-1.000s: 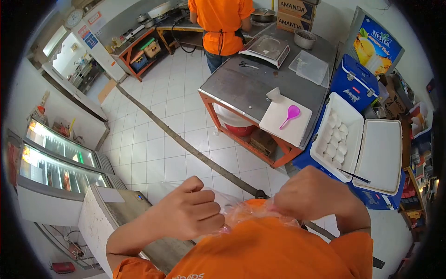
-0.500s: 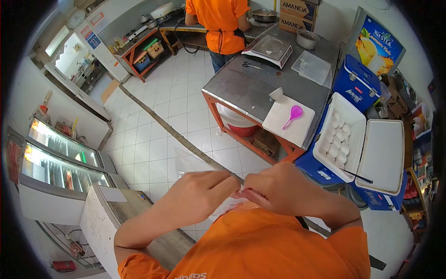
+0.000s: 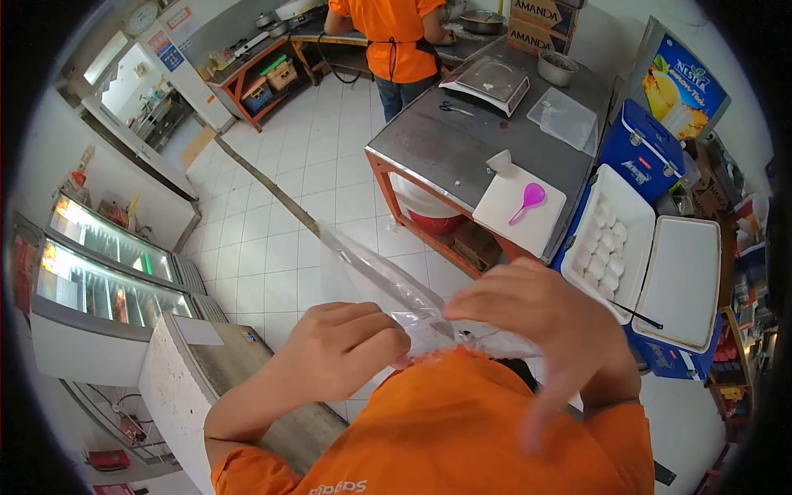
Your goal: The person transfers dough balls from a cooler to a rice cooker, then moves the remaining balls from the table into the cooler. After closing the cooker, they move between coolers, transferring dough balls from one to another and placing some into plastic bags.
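A clear plastic bag [image 3: 384, 276] stretches out in front of my chest, its gathered end crumpled close against my orange shirt. My left hand [image 3: 346, 342] is closed, fingers curled at the near left edge of the bag and gripping it. On the other side, my right hand [image 3: 549, 322] is open, thumb spread downward and blurred, with its fingertips beside the crumpled plastic. Beyond the hands, a pink ladle [image 3: 528, 202] lies on a white board [image 3: 495, 213] at the table corner.
A dark-topped table [image 3: 429, 157] carries a scale [image 3: 492, 82], scissors [image 3: 455, 109] and plastic sheets. To the right stands an open blue cooler [image 3: 577, 210] holding white rounded packets. A person in orange [image 3: 404, 62] stands at the back counter. Glass display cases [image 3: 107, 285] line the left.
My hands have moved apart; the right hand has come away to the right and its fingers have opened. More of the plastic bag now shows, stretched forward between them.
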